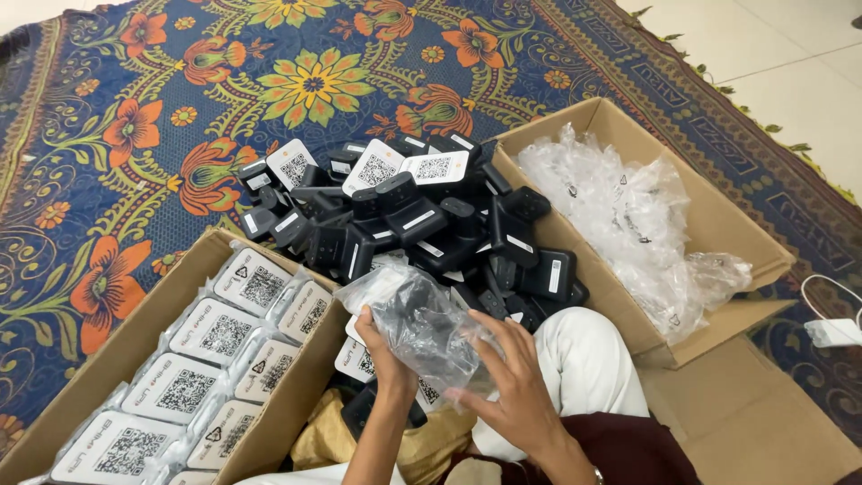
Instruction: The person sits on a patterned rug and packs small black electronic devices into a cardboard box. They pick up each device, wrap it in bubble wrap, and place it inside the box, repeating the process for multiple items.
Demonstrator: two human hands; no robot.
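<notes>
Floor and covering, seen from above

We list one large rug (135, 135), deep blue with orange, red and yellow flowers, green vines and a patterned border, fringed at the far edge; beyond it we note pale floor tiles (763, 54) with thin joints at upper right. We record even, soft light with no hard shadows.
</notes>
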